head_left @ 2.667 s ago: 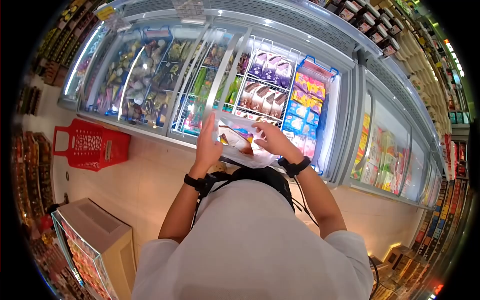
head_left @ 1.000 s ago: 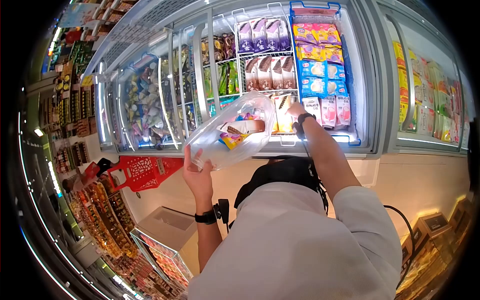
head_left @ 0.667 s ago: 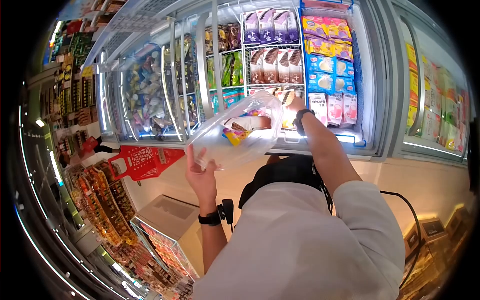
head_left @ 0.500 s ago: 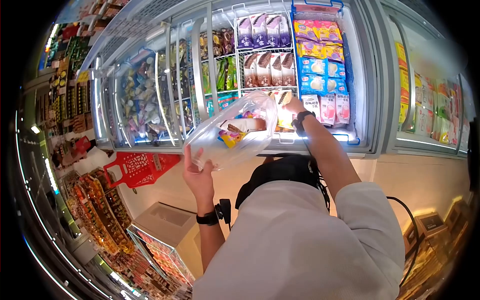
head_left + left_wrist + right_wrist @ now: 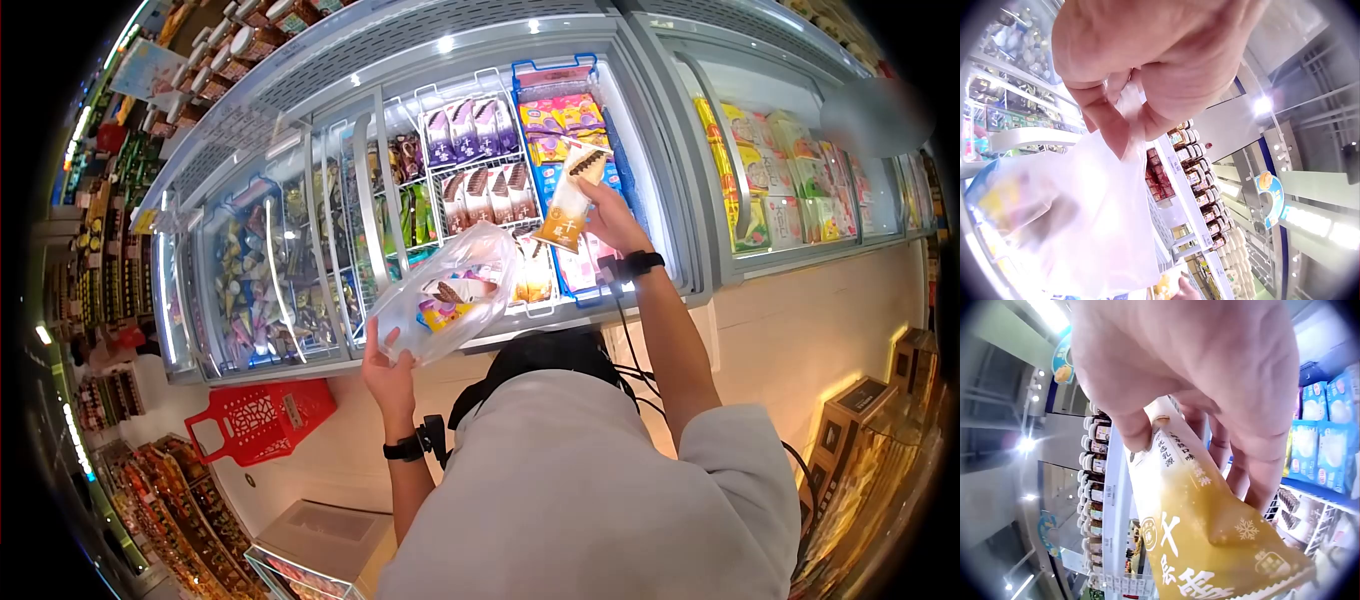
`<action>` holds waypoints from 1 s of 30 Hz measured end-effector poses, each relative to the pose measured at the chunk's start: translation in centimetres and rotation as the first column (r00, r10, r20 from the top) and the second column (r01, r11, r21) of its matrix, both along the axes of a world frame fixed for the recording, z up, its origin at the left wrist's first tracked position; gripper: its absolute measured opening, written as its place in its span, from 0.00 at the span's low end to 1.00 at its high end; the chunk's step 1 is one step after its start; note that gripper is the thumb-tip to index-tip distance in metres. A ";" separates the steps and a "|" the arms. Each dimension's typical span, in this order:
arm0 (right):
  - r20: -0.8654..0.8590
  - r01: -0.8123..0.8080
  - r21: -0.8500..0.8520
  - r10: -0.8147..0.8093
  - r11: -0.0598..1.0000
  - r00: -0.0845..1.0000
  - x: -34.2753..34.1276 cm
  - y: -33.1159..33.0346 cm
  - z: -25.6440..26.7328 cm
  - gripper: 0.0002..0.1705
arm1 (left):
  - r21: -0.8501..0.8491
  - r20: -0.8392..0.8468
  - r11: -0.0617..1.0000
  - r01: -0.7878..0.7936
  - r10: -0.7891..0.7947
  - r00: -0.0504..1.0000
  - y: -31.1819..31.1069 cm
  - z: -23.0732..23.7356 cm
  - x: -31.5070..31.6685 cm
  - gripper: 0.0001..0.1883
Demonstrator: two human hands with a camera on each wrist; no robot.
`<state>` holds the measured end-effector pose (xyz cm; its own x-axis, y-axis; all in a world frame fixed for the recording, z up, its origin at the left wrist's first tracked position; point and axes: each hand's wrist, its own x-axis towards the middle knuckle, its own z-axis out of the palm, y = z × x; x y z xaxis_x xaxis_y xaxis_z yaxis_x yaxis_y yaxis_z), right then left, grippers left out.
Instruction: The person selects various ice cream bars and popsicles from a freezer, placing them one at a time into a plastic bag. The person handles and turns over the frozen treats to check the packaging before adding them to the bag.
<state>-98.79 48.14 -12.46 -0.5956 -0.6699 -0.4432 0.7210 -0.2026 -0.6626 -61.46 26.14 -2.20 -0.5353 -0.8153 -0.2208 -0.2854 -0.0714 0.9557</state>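
My right hand [image 5: 615, 218] grips a white-and-gold ice cream pack [image 5: 566, 218], held tilted above the open freezer. In the right wrist view, thumb and fingers close on the pale end of this ice cream pack [image 5: 1194, 506], its gold end pointing down. My left hand [image 5: 388, 372] pinches the edge of a clear plastic bag [image 5: 420, 325] at the freezer's front edge. Through the bag show a brown-and-white pack [image 5: 457, 290] and a yellow-and-blue one [image 5: 440, 315]. The left wrist view has the left hand [image 5: 1154, 69] close up, bag film between thumb and fingers.
Wire baskets in the freezer hold purple packs [image 5: 465, 130], brown packs [image 5: 487, 197] and more gold packs [image 5: 533, 270]. Sliding glass lids with a grey handle [image 5: 368, 200] lie left. A red basket [image 5: 265, 420] stands on the floor. Another freezer [image 5: 790, 180] adjoins on the right.
My right hand has lifted the gold ice cream pack out of its wire compartment, up and over the blue packs. My left hand, earlier flat beside the bag, now pinches its edge.
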 end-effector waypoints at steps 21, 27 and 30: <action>-0.011 0.025 -0.427 -0.032 0.904 0.999 5.5 -2.9 11.5 0.25 | -0.018 -0.132 0.985 0.173 -0.174 0.976 -1.7 -2.5 1.5 0.43; 0.183 0.080 -0.750 0.089 0.657 0.979 7.7 -3.5 14.0 0.29 | -0.016 -0.140 0.984 0.175 -0.176 0.975 -1.5 -2.1 1.3 0.43; 0.118 0.024 -0.764 0.104 0.645 0.988 7.8 -3.0 14.2 0.32 | 0.007 -0.141 0.986 0.166 -0.164 0.976 -1.1 -1.5 1.2 0.43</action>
<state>-91.00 45.16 1.71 -0.5350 -0.8295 0.1603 0.8104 -0.5575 -0.1803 -60.25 24.99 -3.69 -0.6888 -0.7095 -0.1487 -0.1584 -0.0529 0.9860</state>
